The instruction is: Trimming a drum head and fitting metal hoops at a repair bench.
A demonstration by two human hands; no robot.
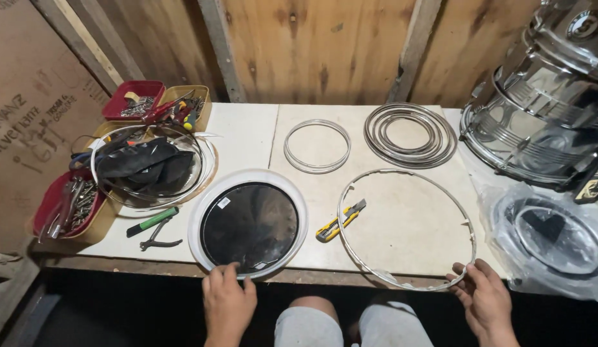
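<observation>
Big thin metal hoop [407, 228] sits right in front of the right hand [484, 302], fingers pinching its near edge. Left hand [227, 302] grips the white-rimmed black round drumhead [249, 223]. Further left, red trays [62, 207] hold metal hardware.

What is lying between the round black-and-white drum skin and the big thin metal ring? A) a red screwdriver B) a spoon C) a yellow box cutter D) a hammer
C: a yellow box cutter lies on the table between the drum skin and the big metal ring.
</observation>
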